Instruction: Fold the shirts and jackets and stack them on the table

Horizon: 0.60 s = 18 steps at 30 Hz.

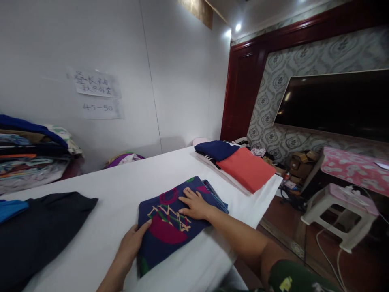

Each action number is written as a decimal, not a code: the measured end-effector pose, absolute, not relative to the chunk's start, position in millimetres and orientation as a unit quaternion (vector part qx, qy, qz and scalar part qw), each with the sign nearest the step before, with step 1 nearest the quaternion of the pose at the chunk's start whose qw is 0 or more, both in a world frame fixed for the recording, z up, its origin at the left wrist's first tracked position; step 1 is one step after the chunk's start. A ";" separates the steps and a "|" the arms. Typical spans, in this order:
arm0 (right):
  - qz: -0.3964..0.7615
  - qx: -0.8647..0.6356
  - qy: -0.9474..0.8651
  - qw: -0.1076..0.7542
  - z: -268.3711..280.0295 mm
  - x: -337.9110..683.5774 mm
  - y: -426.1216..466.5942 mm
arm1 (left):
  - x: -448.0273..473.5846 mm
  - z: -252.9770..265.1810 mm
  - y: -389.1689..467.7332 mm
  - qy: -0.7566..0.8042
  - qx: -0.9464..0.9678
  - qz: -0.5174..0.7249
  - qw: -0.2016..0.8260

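Observation:
A folded navy garment (170, 217) with magenta, green and cream patterns lies on the white table near its front edge. My right hand (194, 205) rests flat on top of it, fingers spread. At the left edge of the garment is my left hand (132, 241), its thumb over the top and its other fingers mostly hidden along the side. Bluish, denim-like fabric (215, 196) sticks out from under the garment's right end.
Folded clothes, including a coral-red piece (247, 168) and a navy piece (217, 150), lie at the table's far right. Dark clothing (51, 231) and a blue piece (12, 209) cover its left side. A clothes pile (33, 150) stands behind; a plastic stool (340, 211) is at right.

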State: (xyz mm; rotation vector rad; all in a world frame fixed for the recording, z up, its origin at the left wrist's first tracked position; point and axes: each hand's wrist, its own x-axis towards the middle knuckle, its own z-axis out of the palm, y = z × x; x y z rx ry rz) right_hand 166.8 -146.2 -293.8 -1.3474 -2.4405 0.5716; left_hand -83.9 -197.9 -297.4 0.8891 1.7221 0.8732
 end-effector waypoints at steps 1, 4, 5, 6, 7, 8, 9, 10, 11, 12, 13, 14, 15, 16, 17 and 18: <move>0.204 -0.471 -0.848 0.135 -296.6 165.8 -144.6 | -84.1 -298.2 -197.6 0.706 0.367 0.360 0.487; 0.204 -0.477 -0.844 0.133 -304.3 165.4 -142.4 | -86.2 -303.1 -195.8 0.703 0.371 0.362 0.488; 0.204 -0.476 -0.845 0.134 -305.7 165.5 -141.8 | -87.1 -304.9 -195.1 0.702 0.370 0.362 0.489; 0.206 -0.474 -0.846 0.132 -306.4 165.8 -140.8 | -87.9 -306.4 -194.5 0.701 0.370 0.362 0.490; 0.209 -0.472 -0.847 0.127 -306.3 166.6 -139.0 | -88.6 -307.5 -194.0 0.700 0.370 0.361 0.493; 0.211 -0.470 -0.849 0.121 -305.7 168.2 -136.2 | -89.0 -308.1 -193.6 0.700 0.371 0.360 0.493; 0.211 -0.469 -0.850 0.117 -304.8 170.9 -132.4 | -89.1 -308.2 -193.4 0.701 0.370 0.360 0.492; 0.209 -0.471 -0.849 0.115 -303.8 175.0 -127.7 | -89.0 -308.0 -193.3 0.701 0.369 0.360 0.492; 0.207 -0.478 -0.846 0.113 -302.9 180.3 -122.5 | -88.6 -307.4 -193.2 0.702 0.367 0.360 0.493; 0.204 -0.489 -0.840 0.112 -302.5 186.8 -117.0 | -88.1 -306.7 -193.1 0.703 0.365 0.360 0.494; 0.205 -0.503 -0.832 0.110 -302.6 193.7 -111.8 | -87.6 -305.8 -193.0 0.702 0.363 0.361 0.496; 0.207 -0.517 -0.824 0.108 -303.3 200.6 -107.2 | -87.0 -304.9 -193.0 0.701 0.362 0.362 0.497; 0.210 -0.527 -0.817 0.107 -304.5 206.8 -103.4 | -86.4 -304.0 -193.0 0.701 0.363 0.359 0.498; 0.212 -0.532 -0.812 0.109 -306.2 211.7 -100.5 | -85.9 -303.1 -193.1 0.703 0.367 0.355 0.495; 0.214 -0.532 -0.812 0.113 -308.1 215.3 -98.4 | -85.5 -302.1 -193.6 0.707 0.375 0.352 0.485; 0.215 -0.529 -0.812 0.119 -310.0 217.6 -97.0 | -85.1 -301.1 -194.4 0.711 0.386 0.350 0.472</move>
